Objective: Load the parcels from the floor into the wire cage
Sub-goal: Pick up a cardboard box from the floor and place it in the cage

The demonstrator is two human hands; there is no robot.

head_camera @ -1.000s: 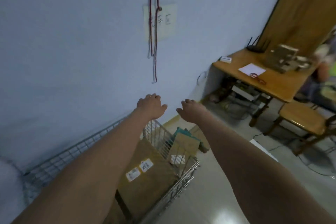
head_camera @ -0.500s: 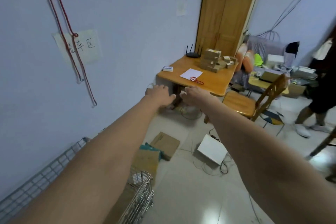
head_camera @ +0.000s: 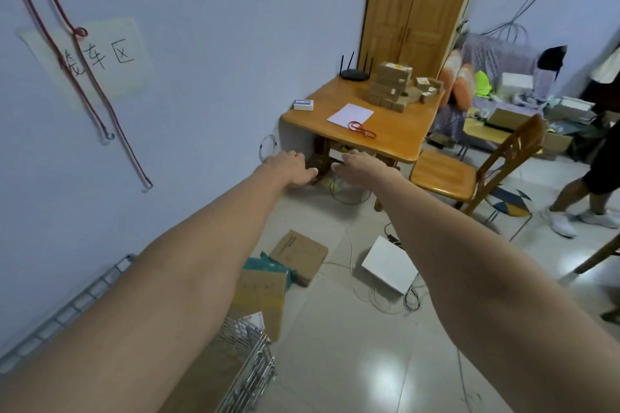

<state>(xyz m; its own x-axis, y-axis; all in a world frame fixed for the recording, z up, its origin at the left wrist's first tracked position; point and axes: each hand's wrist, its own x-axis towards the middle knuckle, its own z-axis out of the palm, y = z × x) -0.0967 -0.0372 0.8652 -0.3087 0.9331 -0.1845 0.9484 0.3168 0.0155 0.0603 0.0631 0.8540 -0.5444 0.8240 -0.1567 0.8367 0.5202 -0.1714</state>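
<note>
Both my arms stretch forward at chest height. My left hand [head_camera: 291, 168] and my right hand [head_camera: 359, 168] hang side by side with relaxed fingers, holding nothing. The wire cage [head_camera: 251, 375] shows at the bottom left, mostly hidden under my left arm. On the floor past it lie a flat brown cardboard parcel [head_camera: 300, 253], a teal bag [head_camera: 265, 266] and a brown parcel [head_camera: 265, 298] leaning by the cage. A white flat box [head_camera: 391, 263] lies to their right among cables.
A wooden table [head_camera: 396, 131] with stacked small boxes [head_camera: 391, 87], a router and paper stands ahead by the wall. A wooden chair [head_camera: 469, 171] is beside it. A person's legs [head_camera: 583, 198] are at the right. Loose cables cross the tiled floor.
The view has swung up and to the right, away from the cage toward the table and floor parcels. Both hands stay empty and outstretched.
</note>
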